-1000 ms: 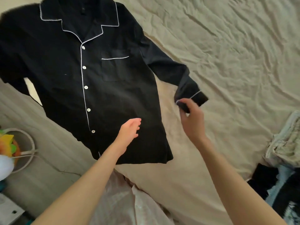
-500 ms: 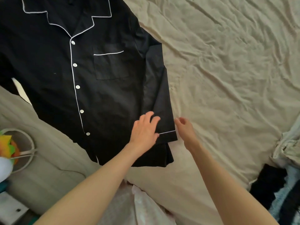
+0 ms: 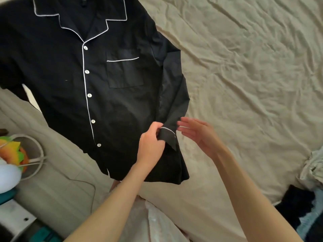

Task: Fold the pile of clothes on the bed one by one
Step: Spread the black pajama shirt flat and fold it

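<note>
My black shirt point(image 3: 111, 102) lies face up on the bed point(image 3: 244, 84), filling the upper left of the frame, its long axis running from collar down toward me. My left hand point(image 3: 151, 145) pinches the cuff point(image 3: 168, 137) of the sleeve lying along the shirt's right edge; my right hand point(image 3: 197, 135) hovers open just beside it

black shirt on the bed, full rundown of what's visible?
The shirt is black woven cloth with white piping on its notched collar, placket, chest pocket and cuff, and white buttons done up. It lies front up, flat on the beige sheet. One sleeve is folded down along the body's side; the left hand pinches its cuff, the open right hand is just beside it. The other sleeve runs out of frame.
</note>
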`<state>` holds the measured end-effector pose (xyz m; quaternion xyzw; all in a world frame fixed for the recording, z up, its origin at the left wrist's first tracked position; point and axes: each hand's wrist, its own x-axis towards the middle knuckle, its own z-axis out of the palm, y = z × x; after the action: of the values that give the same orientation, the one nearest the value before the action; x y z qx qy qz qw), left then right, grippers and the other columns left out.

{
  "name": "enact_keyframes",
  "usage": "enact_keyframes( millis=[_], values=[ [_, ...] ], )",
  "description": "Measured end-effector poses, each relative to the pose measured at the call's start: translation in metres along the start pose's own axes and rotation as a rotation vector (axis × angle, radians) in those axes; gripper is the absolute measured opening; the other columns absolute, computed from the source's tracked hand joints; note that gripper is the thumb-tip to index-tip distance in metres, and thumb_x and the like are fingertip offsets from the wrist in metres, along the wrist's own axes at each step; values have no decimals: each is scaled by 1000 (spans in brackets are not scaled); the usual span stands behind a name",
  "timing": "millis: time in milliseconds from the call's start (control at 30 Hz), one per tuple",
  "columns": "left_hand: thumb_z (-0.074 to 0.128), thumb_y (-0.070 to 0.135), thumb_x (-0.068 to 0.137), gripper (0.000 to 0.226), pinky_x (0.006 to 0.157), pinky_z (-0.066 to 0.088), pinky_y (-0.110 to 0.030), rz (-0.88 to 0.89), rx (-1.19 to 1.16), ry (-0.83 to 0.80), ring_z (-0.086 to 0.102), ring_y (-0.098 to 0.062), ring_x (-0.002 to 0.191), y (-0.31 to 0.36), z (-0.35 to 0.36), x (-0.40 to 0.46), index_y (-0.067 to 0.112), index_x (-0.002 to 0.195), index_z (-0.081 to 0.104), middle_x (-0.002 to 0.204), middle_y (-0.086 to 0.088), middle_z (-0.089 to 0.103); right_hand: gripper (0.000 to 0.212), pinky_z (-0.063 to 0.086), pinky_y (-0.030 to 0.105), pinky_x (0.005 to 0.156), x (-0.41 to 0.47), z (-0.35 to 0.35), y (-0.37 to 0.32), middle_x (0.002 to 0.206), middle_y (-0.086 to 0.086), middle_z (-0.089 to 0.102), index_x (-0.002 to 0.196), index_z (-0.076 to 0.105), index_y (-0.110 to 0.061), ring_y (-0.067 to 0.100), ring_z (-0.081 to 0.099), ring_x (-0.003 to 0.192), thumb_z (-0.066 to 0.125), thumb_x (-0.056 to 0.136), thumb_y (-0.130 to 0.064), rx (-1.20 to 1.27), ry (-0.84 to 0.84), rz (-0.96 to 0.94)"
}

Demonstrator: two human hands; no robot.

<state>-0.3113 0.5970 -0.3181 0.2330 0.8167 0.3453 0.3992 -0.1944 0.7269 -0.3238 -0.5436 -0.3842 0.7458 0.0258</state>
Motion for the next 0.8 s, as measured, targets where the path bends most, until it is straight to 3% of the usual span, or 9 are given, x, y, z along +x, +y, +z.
enact_keyframes(
  millis=[67,133,267,333,400,467,533,667,800],
  values=[
    [48,-8,86,36,75,49,-12,-42,-176,-62,62,-14,101,13,-27,12,22,105,56,98,7,64,22,56,29,80,0,6,-1,102,3,73,110,65,-12,20,70,94,49,98,-21,66,41,29],
    [46,-9,88,37,81,53,-25,-59,-392,-63,64,-17,101,24,-64,19,22,100,61,100,2,70,21,55,30,78,-2,15,2,100,4,73,107,65,-13,21,70,91,49,97,-23,119,69,64],
    [48,3,93,34,75,53,-24,-57,-740,155,67,-14,96,21,-154,24,28,93,71,97,4,72,20,55,28,75,-9,43,9,101,4,73,108,63,-15,19,70,93,49,98,-26,105,29,105],
    [50,10,95,22,82,51,-30,-122,-670,309,63,-19,103,0,-188,22,23,99,67,100,2,69,20,54,28,77,-11,63,10,104,4,72,107,62,-17,19,69,95,47,99,-26,69,9,121],
    [47,12,98,22,92,48,-38,-259,-539,391,58,-26,112,-30,-209,17,15,116,58,114,-6,64,20,54,29,79,-9,85,10,106,4,71,108,62,-17,19,68,97,46,99,-25,16,-2,136],
    [44,9,99,34,95,46,-38,-380,-413,374,55,-27,115,-59,-223,7,10,133,46,128,-14,55,20,53,29,80,-5,107,8,106,3,70,110,60,-16,18,67,98,45,100,-23,-55,4,148],
    [42,6,99,37,96,45,-36,-420,-276,362,54,-24,113,-79,-233,2,11,136,44,132,-13,52,18,53,29,80,0,125,4,105,3,69,109,59,-17,18,66,97,44,100,-20,-94,37,158],
    [43,6,97,33,95,40,-28,-327,-62,335,50,-13,109,-84,-238,21,12,129,49,131,-7,53,20,53,33,86,13,150,-6,106,5,67,115,56,-14,20,65,99,47,99,-20,-109,94,140],
    [45,11,97,31,94,35,-24,-68,209,191,50,-18,119,-61,-228,75,13,126,54,128,-5,55,31,52,32,82,39,161,-25,106,5,64,127,51,-10,21,63,100,49,99,-23,-26,180,120]
  ],
)
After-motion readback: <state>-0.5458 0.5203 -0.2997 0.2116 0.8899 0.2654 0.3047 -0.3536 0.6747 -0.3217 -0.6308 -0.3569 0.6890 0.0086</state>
